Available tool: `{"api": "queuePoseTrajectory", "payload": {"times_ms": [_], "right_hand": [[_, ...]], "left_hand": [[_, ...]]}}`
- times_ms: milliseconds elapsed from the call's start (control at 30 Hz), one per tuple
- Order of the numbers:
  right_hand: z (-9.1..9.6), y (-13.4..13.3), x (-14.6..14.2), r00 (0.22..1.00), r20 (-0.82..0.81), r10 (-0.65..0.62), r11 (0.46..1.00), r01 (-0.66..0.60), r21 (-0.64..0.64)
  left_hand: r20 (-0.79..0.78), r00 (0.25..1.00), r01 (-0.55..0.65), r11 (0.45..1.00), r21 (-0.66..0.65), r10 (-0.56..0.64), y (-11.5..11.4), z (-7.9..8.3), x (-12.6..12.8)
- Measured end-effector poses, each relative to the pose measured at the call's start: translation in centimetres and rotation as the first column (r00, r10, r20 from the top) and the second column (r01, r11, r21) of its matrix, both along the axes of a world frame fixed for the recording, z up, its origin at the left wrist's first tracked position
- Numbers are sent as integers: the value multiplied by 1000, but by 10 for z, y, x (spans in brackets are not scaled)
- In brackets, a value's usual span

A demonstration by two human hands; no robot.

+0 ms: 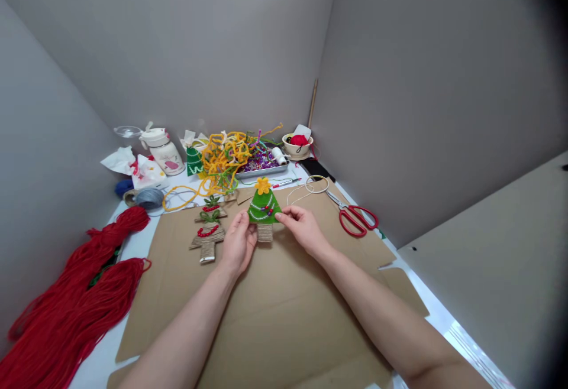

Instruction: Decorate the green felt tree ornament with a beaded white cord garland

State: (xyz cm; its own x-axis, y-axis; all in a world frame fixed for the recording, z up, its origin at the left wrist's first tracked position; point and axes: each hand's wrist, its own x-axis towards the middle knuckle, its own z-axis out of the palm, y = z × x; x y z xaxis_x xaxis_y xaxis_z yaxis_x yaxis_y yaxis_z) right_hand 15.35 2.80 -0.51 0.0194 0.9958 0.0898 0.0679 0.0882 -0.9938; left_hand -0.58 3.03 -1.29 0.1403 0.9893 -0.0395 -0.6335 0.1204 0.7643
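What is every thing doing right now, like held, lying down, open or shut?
Green tree: held at its edges by the left hand and right hand.
Twine tree: lying flat on the cardboard, untouched.
Scissors: lying flat, blades shut.
Red yarn: loose bundles, lying down.
Bottle: standing upright.
Bowl: upright, something red inside.
Pipe cleaners: tangled in a heap.

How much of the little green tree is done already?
Looks nearly done: the green tree already wears a yellow flower on top, white garlands, red beads and a twine-wrapped trunk. A twine tree with red beads lies beside it on the cardboard. In hand: the left hand and right hand pinch its lower corners. Left: perhaps only small touches; spare pipe cleaners and scissors lie nearby.
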Motion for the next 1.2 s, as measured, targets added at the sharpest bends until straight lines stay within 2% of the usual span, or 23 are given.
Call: {"api": "queuePoseTrajectory", "payload": {"times_ms": [200, 467, 633, 833, 1000, 1200], "right_hand": [[3, -1, 1, 1000, 17, -13, 1000, 13, 18], [2, -1, 1, 999, 42, -19, 1000, 19, 18], [3, -3, 0, 999, 39, 6, 1000, -6, 7], [5, -2, 1, 1000, 6, 14, 1000, -14, -8], [3, -1, 3, 999, -26, 36, 999, -37, -29], [-2, 3, 7, 996, -83, 34, 997, -39, -64]], "left_hand": [[-74, 997, -16, 999, -31, 14, -2, 1, -2], [-81, 996, -33, 996, -80, 26, 0, 4, -4], [-115, 990, -89, 991, -98, 77, 2, 2, -6], [-87, 996, -34, 995, -97, 25, 2, 3, -6], [-118, 991, -77, 992, -99, 65, 3, 0, -7], [-87, 996, -43, 990, -134, 32, 5, 0, -10]]}}
